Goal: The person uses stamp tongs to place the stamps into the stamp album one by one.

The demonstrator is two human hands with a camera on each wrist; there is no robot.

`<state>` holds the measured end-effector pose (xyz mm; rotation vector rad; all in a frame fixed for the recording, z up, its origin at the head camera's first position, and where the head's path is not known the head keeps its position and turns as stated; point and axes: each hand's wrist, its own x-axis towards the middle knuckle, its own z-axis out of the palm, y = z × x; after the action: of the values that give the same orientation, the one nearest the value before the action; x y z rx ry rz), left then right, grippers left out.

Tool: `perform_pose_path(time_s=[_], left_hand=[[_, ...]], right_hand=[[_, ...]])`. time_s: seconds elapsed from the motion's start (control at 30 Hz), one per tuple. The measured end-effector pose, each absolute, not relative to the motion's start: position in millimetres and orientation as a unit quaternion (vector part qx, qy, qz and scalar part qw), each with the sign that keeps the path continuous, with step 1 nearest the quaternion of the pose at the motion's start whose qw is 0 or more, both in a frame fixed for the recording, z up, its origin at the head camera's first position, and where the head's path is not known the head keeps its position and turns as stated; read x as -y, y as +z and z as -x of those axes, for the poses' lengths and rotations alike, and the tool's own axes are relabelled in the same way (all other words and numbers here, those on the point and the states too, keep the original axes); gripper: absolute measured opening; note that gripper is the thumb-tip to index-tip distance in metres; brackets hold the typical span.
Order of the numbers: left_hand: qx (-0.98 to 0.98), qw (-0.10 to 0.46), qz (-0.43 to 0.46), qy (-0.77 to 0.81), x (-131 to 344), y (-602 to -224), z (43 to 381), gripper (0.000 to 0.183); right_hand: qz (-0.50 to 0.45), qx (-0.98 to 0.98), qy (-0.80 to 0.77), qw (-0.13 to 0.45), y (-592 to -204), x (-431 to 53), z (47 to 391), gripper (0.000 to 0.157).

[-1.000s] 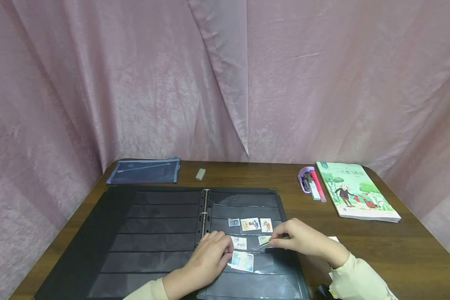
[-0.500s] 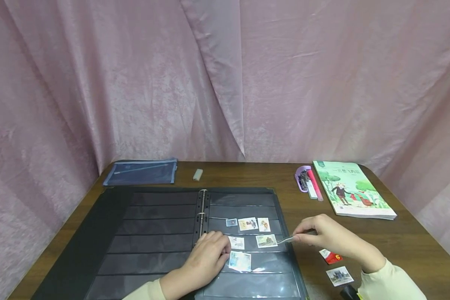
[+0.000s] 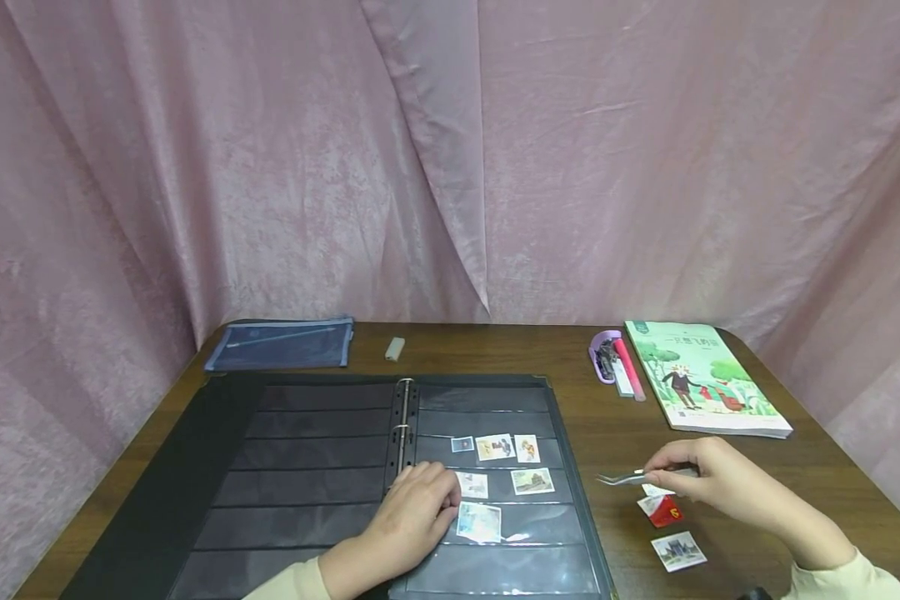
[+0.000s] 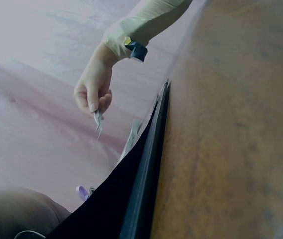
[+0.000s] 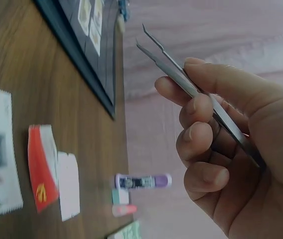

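In the head view my right hand [image 3: 712,483] pinches a pair of tweezers [image 5: 181,77] over the table, right of the album. The right wrist view shows the bent tips apart, with nothing between them. Beneath and beside the hand lie a red and white stamp [image 3: 662,511], a stamp with a building picture [image 3: 678,552] and a white stamp [image 5: 69,185], partly hidden in the head view. My left hand [image 3: 416,517] rests on the opened stamp album [image 3: 495,575], near its rings. A train stamp [image 3: 532,481] and several other stamps [image 3: 495,447] sit in the right page's rows.
At the back stand a blue mesh pouch [image 3: 281,345], a white eraser [image 3: 395,349], a purple stationery item [image 3: 604,357] beside a pink stick [image 3: 630,369], and a green-covered book [image 3: 708,379]. A pink curtain [image 3: 345,167] hangs behind the table.
My right hand has drawn the tweezers away from the train stamp, off the page to the right, over the loose stamps. The train stamp stays in its row. The left hand stays on the album.
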<state>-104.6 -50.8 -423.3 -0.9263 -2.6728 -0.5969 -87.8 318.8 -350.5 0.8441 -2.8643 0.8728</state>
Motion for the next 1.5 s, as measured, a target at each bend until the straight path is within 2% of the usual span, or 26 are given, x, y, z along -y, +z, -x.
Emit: perform_pose_path(time_s=[0.23, 0.87, 1.5], left_hand=[[0.918, 0.123, 0.319, -0.201, 51, -423, 104, 0.021], [0.918, 0.128, 0.318, -0.201, 51, -424, 105, 0.021], [0.917, 0.124, 0.322, -0.203, 51, -424, 105, 0.021]], right_hand=[[-0.225, 0.933, 0.281, 0.017, -353, -338, 79, 0.005], [-0.067, 0.968, 0.241, -0.004, -378, -384, 74, 0.017], [-0.065, 0.967, 0.238, -0.058, -384, -401, 77, 0.022]])
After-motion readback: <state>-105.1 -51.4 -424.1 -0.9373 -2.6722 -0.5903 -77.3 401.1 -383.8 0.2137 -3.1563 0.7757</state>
